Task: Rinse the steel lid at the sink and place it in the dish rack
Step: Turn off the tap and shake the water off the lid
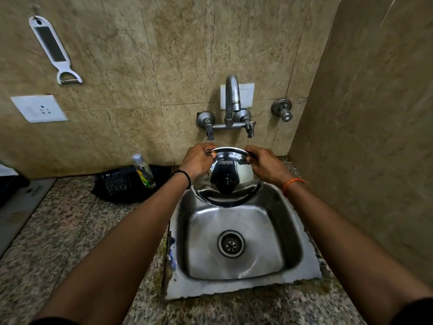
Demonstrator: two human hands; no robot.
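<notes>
Lower centre of frame: the sink [290, 233] is a dull steel basin with rounded corners, a round drain [230, 243] at its bottom and a ragged flat flange set into speckled granite counter [58, 231]; the basin looks wet, though no running stream is visible. Centre of frame, above the far edge of the basin: the lid [230, 170] is a polished, mirror-bright steel disc with a black knob [226, 181] in the middle, tilted with its far rim raised. The left hand [196, 160] grasps that raised rim at its left end, fingers curled over the edge; the right hand [266, 164] grasps it at the right end the same way. Risk, as judged: wet smooth steel pinched only at a thin rim can slip and drop into the basin; a hard stream on the domed face can also spray over the counter. Left of centre: a clear plastic bottle [143, 170] stands by a dark ribbed object [121, 184], possibly the rack, cannot tell. Beyond, on the mottled tile wall [117, 66]: a curved metal tap [232, 97] with two lever handles; upper left, a white peeler [55, 49] hangs.
</notes>
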